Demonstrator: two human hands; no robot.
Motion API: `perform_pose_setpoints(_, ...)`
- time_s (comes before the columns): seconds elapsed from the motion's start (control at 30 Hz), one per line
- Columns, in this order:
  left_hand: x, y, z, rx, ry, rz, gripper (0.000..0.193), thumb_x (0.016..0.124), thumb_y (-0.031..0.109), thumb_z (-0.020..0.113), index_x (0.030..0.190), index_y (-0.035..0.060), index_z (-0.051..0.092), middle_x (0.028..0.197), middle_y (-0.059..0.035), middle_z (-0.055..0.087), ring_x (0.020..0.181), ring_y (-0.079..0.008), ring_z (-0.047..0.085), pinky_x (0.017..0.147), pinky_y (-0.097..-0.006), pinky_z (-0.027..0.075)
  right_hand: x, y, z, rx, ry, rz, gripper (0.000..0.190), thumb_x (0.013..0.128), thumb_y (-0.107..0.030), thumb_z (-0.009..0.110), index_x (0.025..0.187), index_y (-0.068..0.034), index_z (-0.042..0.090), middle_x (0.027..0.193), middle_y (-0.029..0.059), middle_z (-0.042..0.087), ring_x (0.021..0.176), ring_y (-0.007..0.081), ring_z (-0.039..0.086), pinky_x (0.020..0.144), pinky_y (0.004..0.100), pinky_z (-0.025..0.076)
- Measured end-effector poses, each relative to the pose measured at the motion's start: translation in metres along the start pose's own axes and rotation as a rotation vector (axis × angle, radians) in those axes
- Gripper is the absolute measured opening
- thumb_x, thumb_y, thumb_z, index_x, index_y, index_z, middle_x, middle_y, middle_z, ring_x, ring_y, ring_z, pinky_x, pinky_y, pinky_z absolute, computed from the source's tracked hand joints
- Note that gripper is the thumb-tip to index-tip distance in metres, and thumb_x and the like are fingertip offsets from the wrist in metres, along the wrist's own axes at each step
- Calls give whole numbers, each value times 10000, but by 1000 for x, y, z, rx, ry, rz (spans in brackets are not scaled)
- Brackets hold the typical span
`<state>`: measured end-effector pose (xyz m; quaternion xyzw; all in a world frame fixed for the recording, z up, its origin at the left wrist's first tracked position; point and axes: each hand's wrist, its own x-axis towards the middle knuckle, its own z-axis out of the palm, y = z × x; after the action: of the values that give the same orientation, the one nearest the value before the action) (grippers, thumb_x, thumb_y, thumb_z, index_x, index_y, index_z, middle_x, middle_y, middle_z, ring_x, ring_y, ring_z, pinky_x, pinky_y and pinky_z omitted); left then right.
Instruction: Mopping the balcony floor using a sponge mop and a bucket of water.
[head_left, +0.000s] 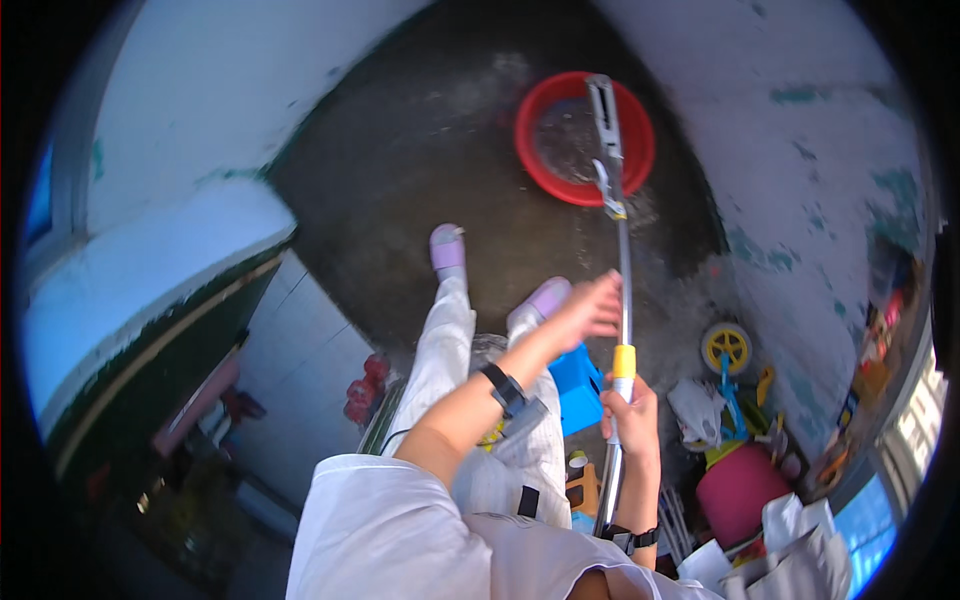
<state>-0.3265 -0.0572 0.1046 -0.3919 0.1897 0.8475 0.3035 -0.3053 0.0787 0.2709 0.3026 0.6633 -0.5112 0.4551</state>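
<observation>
A squeeze mop with a shiny metal pole (625, 300) and a yellow collar runs upward from beside my body. My right hand (631, 417) grips the pole just below that collar. Higher up, my left hand (595, 306) is blurred, its fingers apart beside the pole; whether they touch it is unclear. The mop's metal head (604, 112) and lever lie over a red plastic basin (525, 142) on the floor, which holds murky water. Whether the head touches the basin is hidden by the angle.
Wet dark floor (375, 195) runs between peeling walls. A blue plastic stool (576, 390) stands near my legs. To the right are a yellow toy wheel (726, 347), plastic bags (694, 412) and a pink bucket (742, 491). At left is a white ledge (165, 255).
</observation>
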Motion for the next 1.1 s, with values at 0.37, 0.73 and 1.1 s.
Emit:
perform_pose_setpoints(0.37,-85,15,-22,-519,269,150,349,831,236,775,723,165,451,579,77,412,462,-33,359,453,-253,325,-9,-7,103,-664,-70,-164,546,807,2,589,1339,25,469,690,68,585,472,135,564,423,294,446)
perform_pose_setpoints(0.73,-132,4,-209,-533,704,209,310,835,226,773,842,100,490,607,-17,509,434,-134,482,411,-324,454,-149,114,64,-1048,-214,164,263,815,-219,751,917,-9,629,670,103,629,642,170,630,612,349,504)
perform_pose_setpoints(1.1,-184,135,-484,-507,788,529,260,765,12,728,921,28,520,666,-60,573,492,-178,570,458,-379,555,-28,88,339,-1056,-396,93,454,904,-381,679,854,64,604,651,209,624,610,254,638,602,392,495)
